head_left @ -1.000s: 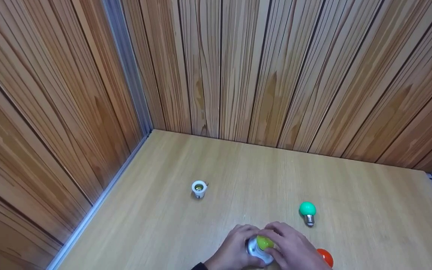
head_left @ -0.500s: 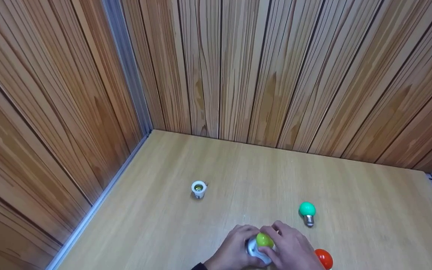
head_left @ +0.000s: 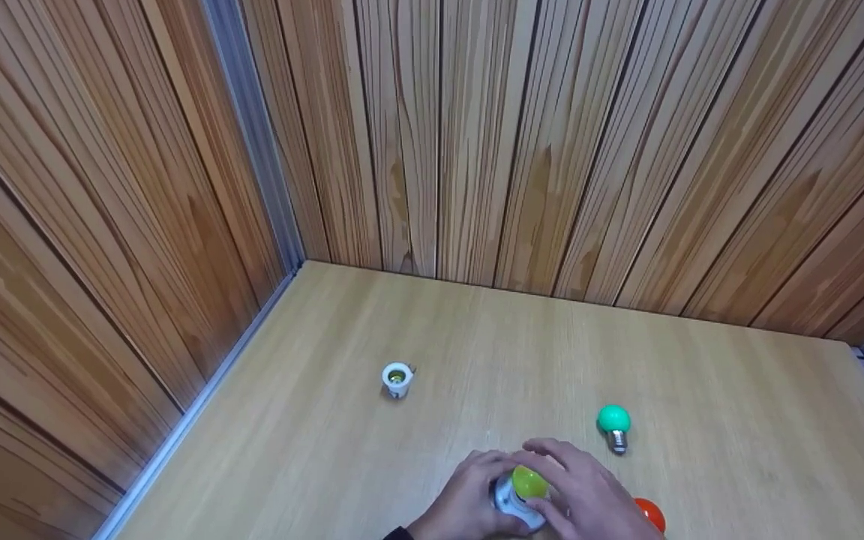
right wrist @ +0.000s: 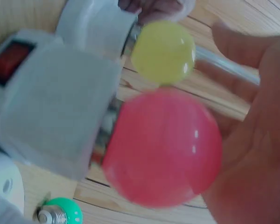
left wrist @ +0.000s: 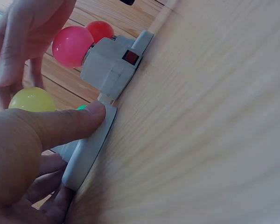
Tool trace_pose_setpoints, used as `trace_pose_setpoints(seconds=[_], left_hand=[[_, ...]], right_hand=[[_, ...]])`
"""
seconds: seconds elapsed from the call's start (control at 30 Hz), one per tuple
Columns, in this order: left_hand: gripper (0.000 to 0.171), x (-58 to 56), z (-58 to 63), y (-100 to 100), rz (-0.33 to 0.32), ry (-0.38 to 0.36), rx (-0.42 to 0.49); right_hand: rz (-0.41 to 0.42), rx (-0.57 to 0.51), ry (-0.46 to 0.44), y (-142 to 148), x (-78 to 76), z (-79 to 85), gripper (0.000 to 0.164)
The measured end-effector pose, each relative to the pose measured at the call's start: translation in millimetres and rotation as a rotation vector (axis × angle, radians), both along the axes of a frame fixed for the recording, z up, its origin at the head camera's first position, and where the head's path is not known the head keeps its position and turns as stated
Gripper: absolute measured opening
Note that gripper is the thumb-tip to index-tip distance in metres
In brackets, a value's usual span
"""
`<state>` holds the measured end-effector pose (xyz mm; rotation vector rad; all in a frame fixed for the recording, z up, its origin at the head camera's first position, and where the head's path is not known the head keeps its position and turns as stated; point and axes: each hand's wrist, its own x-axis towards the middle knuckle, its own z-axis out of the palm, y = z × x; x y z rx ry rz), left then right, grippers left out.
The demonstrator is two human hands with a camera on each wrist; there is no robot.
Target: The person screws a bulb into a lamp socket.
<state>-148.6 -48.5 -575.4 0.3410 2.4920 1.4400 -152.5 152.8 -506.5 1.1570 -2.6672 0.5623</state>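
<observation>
Left hand [head_left: 466,496]: we are gripping the white plastic socket base [head_left: 507,498].
Right hand [head_left: 589,491]: we are holding it loosely open around the yellow ball-shaped bulb [head_left: 529,480], grasping nothing.
Bulb: sitting in the base, bottom centre of the frame.
Risk: with a slackening left grip, we might be turning both together.

1. The counter [head_left: 312,435] shows pale wood grain
2. A white socket [head_left: 397,388] stands mouth up
3. A green bulb [head_left: 614,419] lies sideways
4. A white base [left wrist: 86,156] touches the counter
5. A switch-fitted holder [left wrist: 105,67] stands beside it
</observation>
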Motion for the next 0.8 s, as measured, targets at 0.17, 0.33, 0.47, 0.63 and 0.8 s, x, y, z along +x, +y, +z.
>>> trace_pose_setpoints(seconds=[0.17,0.33,0.47,0.63,0.8], left_hand=[[0.055,1.6,-2.1,-1,-0.016,0.084,0.001],[0.055,0.3,-0.4,-1,0.005,-0.009,0.007],[0.053,-0.9,2.3,1,0.022,-0.068,0.015],[0.054,-0.5,1.6,1,0.008,-0.043,0.029],[0.057,1.2,-0.3,-1,-0.002,0.044,0.006]], right_hand=[[0.189,-0.064,0.169,2,-4.8,-6.1,0.061],[0.202,-0.068,0.100,3,-4.6,-7.0,0.062],[0.147,-0.024,0.015,4,-3.3,-4.4,0.056],[0.028,0.019,-0.057,-1,-1.0,-1.3,0.039],[-0.089,0.061,-0.081,-7,1.4,-0.2,0.035]])
